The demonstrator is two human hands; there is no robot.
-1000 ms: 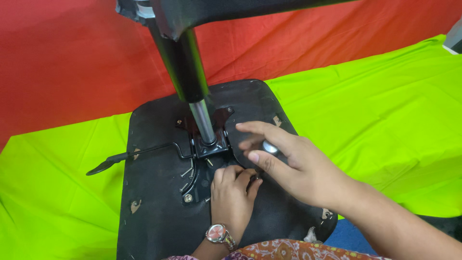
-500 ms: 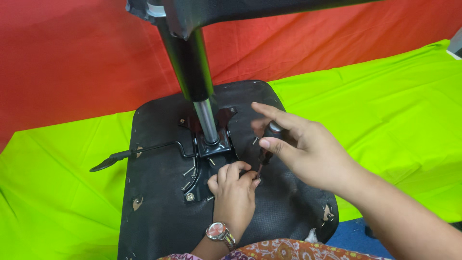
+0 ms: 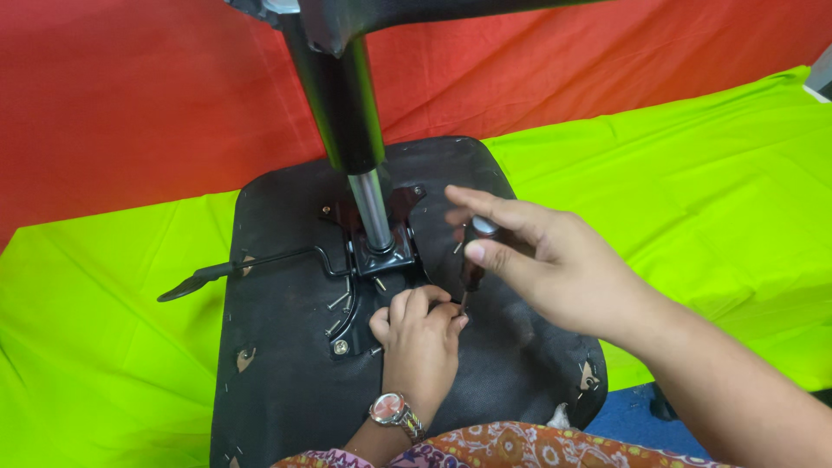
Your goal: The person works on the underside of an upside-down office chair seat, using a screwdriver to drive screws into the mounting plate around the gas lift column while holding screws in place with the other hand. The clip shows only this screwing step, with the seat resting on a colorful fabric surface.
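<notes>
Since a second ago the right hand (image 3: 563, 269) has lifted off the mounting plate (image 3: 381, 256) and stood the screwdriver (image 3: 472, 264) upright, fingers closed on its handle. The tip now meets a screw pinched by the left hand (image 3: 420, 334), so driving looks under way. The screw itself is hidden. The upturned chair seat (image 3: 286, 364) lies on green cloth (image 3: 693, 217); the gas column (image 3: 342, 113) runs out of view.

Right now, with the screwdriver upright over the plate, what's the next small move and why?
Probably turn the screwdriver with the right hand: its tip already sits by the left hand fingertips, which appear to steady a screw on the mounting plate.
</notes>
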